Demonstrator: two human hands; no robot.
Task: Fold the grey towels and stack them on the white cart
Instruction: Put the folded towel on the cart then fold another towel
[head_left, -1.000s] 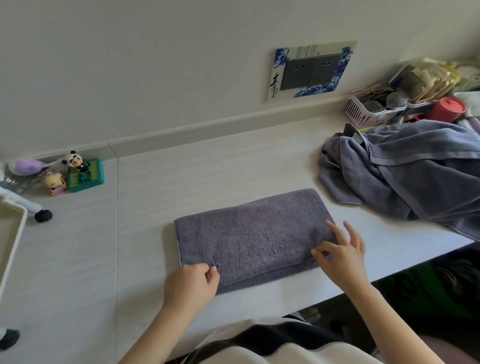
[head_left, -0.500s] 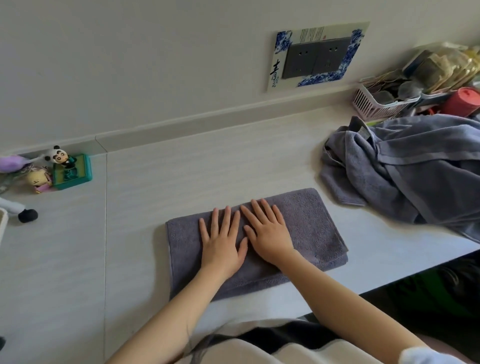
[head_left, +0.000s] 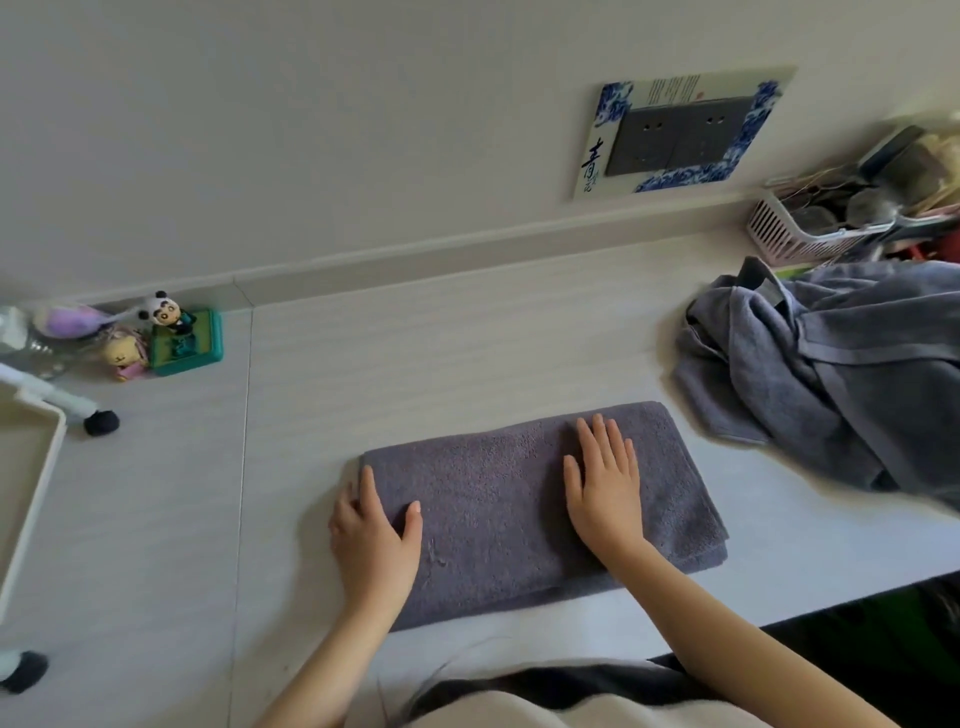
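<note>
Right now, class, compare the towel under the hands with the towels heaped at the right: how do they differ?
The folded towel lies flat as a neat rectangle; the towel heap is crumpled and unfolded. Both hands rest on the folded towel, the left hand at its left end, the right hand flat; nothing touches the towel heap. Both are grey and lie on the same pale counter.

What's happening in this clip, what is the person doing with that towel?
A person is folding towels at a pale counter. A folded grey towel lies flat in front of them. The right hand rests flat on its right half with fingers straight, while the left hand sits at the towel's left end, thumb on top and fingers at the edge. A heap of unfolded grey towels waits to the right. Part of a white tray, perhaps the cart, shows at the left edge.
</note>
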